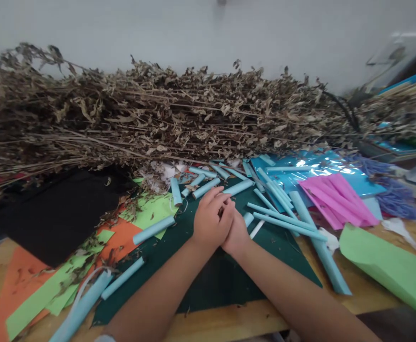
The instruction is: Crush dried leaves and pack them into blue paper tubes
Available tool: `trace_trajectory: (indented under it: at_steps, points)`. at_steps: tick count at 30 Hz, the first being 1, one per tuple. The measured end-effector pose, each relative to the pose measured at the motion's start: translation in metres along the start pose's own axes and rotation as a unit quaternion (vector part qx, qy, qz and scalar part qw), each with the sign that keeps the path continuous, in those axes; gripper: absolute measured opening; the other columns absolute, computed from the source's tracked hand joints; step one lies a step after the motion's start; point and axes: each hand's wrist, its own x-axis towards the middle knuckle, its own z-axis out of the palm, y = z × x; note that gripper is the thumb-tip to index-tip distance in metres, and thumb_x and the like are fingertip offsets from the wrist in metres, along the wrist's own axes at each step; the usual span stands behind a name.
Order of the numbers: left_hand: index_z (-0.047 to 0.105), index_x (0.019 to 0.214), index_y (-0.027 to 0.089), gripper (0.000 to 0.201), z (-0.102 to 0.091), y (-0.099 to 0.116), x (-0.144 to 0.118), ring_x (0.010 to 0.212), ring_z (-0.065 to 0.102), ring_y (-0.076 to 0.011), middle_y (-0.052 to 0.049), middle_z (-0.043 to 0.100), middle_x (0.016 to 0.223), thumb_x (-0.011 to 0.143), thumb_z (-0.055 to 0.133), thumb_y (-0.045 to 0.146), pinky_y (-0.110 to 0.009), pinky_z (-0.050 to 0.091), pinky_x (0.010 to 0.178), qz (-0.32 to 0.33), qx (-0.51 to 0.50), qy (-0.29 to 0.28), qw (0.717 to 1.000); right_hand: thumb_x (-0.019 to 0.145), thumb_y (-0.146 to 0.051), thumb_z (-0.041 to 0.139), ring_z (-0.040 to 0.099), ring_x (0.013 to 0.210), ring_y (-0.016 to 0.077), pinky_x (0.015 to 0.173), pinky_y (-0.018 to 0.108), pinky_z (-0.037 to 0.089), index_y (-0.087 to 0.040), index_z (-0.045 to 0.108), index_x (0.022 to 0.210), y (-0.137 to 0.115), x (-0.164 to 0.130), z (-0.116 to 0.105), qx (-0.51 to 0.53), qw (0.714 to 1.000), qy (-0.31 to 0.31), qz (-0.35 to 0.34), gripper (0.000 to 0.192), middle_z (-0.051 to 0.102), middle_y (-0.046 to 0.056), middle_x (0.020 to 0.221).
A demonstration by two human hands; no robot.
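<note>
Dark brown, crumpled dried leaves (221, 212) are seen at the centre of the frame, enclosed between the left hand (209, 221) and the right hand (237, 233), so neither hand is nearer. The fingers (215, 198) are folded together around them; any long axis is hidden. Just beyond, toward the upper right, one pale-blue rolled-paper tube (239, 187) is laid slantwise, its right end higher.

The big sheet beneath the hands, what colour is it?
The big sheet is dark green, shown in the head view.
</note>
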Motion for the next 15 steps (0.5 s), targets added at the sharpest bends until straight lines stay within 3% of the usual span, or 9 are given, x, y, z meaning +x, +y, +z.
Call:
trace_trajectory:
  at_steps: [4,7,10,12,15]
  points:
    - [0.058,0.099,0.019,0.027,0.018,0.001,0.012,0.106,0.047,-0.0184,-0.006,0.055,0.111,0.08,0.04,0.021,-0.036,0.035,0.093,-0.059,-0.098,0.063,0.991,0.083,-0.042,-0.005,0.046,0.105,0.0139,0.084,0.03,0.04,-0.02,0.028,0.126,-0.003,0.008,-0.015,0.082,0.995,0.046,0.024,0.059,0.053,0.008,0.107]
    - [0.06,0.093,0.02,0.023,0.025,0.009,0.005,0.098,0.052,-0.0163,-0.005,0.06,0.102,0.079,0.043,0.02,-0.033,0.039,0.089,-0.073,-0.137,0.066,0.986,0.083,-0.044,-0.001,0.029,0.119,0.0125,0.094,0.032,0.032,-0.02,0.015,0.131,-0.003,0.01,-0.022,0.128,0.987,0.088,0.051,0.056,0.033,0.006,0.13]
    - [0.062,0.079,0.018,0.019,0.029,0.021,-0.002,0.086,0.055,-0.0151,-0.004,0.062,0.087,0.077,0.043,0.018,-0.032,0.042,0.084,-0.089,-0.182,0.107,0.974,0.084,-0.038,-0.005,0.02,0.123,0.0122,0.097,0.036,0.027,-0.019,0.002,0.132,-0.002,0.013,-0.025,0.13,0.985,0.107,0.043,0.053,0.014,0.006,0.138]
    - [0.061,0.074,0.017,0.016,0.031,0.027,-0.004,0.088,0.055,-0.0159,-0.005,0.061,0.088,0.076,0.045,0.017,-0.033,0.041,0.085,-0.105,-0.222,0.123,0.962,0.084,-0.033,-0.007,0.02,0.123,0.0126,0.097,0.037,0.026,-0.018,0.0,0.133,0.001,0.017,-0.025,0.093,0.989,0.114,0.033,0.051,0.014,0.006,0.138]
    - [0.06,0.078,0.016,0.015,0.031,0.027,-0.002,0.099,0.051,-0.0182,-0.007,0.058,0.102,0.076,0.046,0.02,-0.035,0.038,0.09,-0.149,-0.291,0.114,0.938,0.085,-0.033,-0.007,0.025,0.121,0.0132,0.097,0.036,0.028,-0.018,0.007,0.133,0.009,0.025,-0.023,0.011,0.994,0.101,0.034,0.052,0.027,0.008,0.133]
